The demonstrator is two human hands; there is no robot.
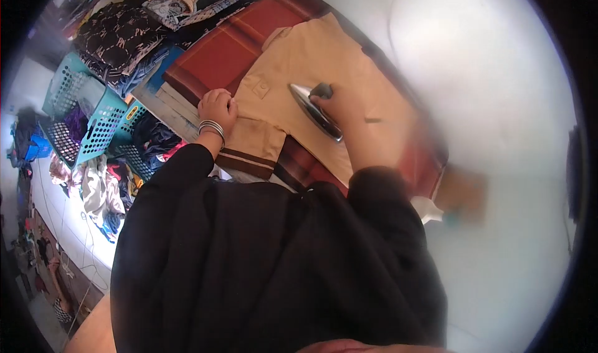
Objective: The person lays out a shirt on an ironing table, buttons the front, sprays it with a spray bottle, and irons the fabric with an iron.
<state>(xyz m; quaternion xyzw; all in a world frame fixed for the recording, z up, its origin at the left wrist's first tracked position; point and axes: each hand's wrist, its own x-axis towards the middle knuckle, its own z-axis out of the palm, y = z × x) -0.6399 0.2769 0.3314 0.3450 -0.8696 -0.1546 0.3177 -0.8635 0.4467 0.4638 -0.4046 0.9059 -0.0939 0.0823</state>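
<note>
A tan short-sleeved shirt (293,60) lies spread over a red plaid cloth. Its near-left sleeve ends in a dark brown striped band. My right hand (344,107) grips the dark handle of a silver clothes iron (309,108), which rests on the shirt's middle, its tip pointing up and left. Bracelets circle the wrist of my left hand (218,109), whose fingers curl closed at the shirt's left edge, beside the sleeve. The fingertips there are partly hidden.
The red plaid cloth (218,57) covers the ironing surface. To the left stand teal perforated baskets (99,125) of clothes, with more garments (103,188) heaped below. Dark patterned clothing (118,35) is piled at the upper left. A pale wall (492,91) rises on the right.
</note>
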